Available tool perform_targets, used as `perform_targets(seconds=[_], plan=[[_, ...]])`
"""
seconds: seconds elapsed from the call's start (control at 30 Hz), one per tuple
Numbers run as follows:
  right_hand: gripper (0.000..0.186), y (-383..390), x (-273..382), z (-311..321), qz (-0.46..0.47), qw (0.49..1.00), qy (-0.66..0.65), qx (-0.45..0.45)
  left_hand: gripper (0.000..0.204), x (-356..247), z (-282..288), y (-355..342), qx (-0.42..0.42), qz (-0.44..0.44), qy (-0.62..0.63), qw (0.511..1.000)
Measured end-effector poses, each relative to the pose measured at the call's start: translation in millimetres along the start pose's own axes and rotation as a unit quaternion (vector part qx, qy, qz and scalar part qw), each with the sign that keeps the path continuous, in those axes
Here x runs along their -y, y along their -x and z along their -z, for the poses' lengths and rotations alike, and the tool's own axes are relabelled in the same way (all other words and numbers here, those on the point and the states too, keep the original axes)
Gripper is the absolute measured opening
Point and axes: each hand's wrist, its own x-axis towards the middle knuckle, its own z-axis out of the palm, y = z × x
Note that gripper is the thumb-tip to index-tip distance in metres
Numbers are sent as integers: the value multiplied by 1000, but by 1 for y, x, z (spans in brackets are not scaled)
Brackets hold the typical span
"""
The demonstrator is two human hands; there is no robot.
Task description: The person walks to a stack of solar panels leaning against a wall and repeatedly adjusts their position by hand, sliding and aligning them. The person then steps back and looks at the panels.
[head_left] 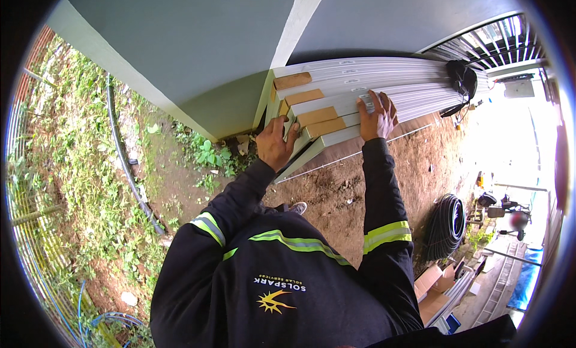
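Note:
Several solar panels (pixel 384 78) with silver frames stand on edge in a row beside the grey wall. Brown cardboard corner guards (pixel 317 115) cover their near upper corners. My left hand (pixel 276 147) is closed on the near end of a panel, by the cardboard guards, with thumb and fingers bent around the edge. Farther along the top, my right hand (pixel 377 120) grips the upper frame edge of a panel, fingers hooked over it. The fingertips of both hands are partly hidden among the frames.
A black bag or cloth (pixel 462 78) hangs over the panels' far end. Coiled black pipe (pixel 445 226), cardboard boxes (pixel 433 291) and a ladder (pixel 501 282) lie to the right. Weeds and a black hose (pixel 120 150) are on the left. My shoe (pixel 298 208) stands on bare soil.

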Motion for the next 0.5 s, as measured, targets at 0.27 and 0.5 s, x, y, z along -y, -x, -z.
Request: perform_targets(seconds=[0.27,0.5], plan=[[56,0,3,3,-3,1000,-3,7,12,5,-9,-16,2,-75,-38,996],[56,2,2,2,7,1000,-13,-15,6,11,-35,-7,-57,-38,12,998]])
